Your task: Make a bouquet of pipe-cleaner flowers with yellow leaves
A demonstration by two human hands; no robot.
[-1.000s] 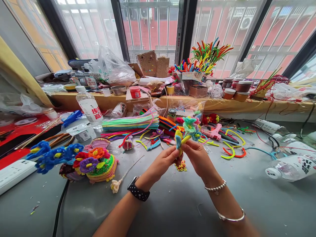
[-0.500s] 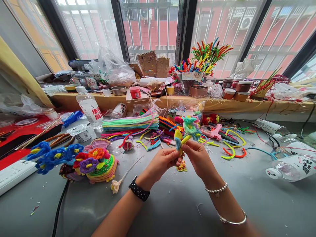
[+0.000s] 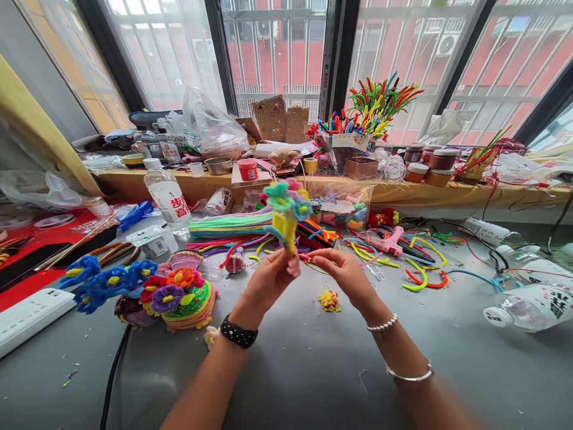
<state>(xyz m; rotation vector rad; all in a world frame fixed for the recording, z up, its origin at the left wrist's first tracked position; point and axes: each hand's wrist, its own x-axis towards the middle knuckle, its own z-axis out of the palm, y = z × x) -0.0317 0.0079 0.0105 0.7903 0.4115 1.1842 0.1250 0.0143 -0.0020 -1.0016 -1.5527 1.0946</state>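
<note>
The pipe-cleaner flower [image 3: 287, 209] is a fuzzy cluster of green, pink, blue and yellow loops on a yellow stem, standing upright above the grey table [image 3: 313, 370]. The left hand [image 3: 268, 278] pinches the stem's lower end between closed fingers, the bloom rising above the fingertips. The right hand [image 3: 342, 272] sits just beside it, fingers loosely curled, tips near the stem; whether they hold anything is unclear.

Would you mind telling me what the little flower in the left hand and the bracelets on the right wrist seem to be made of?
The flower in the left hand looks like twisted pipe cleaners: fuzzy, matte strands in teal, pink and yellow. The bracelet nearer the right hand looks like a string of pearly beads, glossy and white; the plain bangle behind it seems to be polished silver-toned metal.
</note>
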